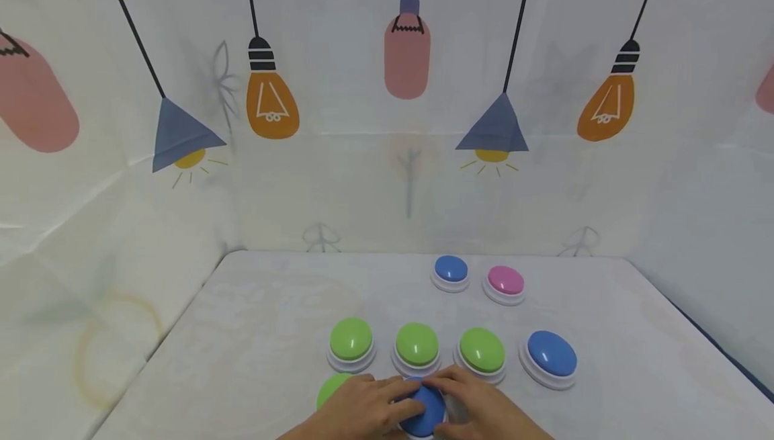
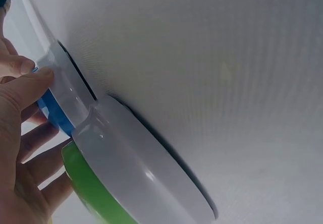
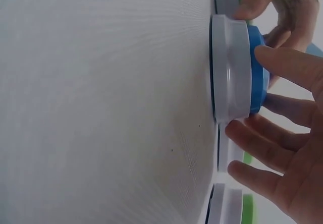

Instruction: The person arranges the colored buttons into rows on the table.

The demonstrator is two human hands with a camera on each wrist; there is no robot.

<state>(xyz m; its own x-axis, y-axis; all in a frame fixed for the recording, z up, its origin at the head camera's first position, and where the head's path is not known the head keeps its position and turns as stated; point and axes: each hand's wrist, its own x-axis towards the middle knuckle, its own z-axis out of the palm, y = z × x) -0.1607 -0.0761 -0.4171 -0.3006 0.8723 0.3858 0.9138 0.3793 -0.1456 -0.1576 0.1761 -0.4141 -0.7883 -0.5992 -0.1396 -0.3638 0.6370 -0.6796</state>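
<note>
White and smooth, the bench (image 1: 242,332) carries several domed push buttons. The left hand (image 1: 365,405) and right hand (image 1: 480,405) both grip one blue push button (image 1: 432,414), thumbs and fingers curled around it from either side. It sits base-down on the bench in the nearest row, just beside a green push button (image 1: 329,389) partly hidden by the left hand. The blue one looks like light, rigid plastic, hardly fragile. Its white base (image 3: 233,67) is the best place to hold: the wall looks stiff and tall enough for fingertips. The glossy blue dome (image 3: 256,85) is likely slippery and may sink under pressure, so fingers there should press lightly.
</note>
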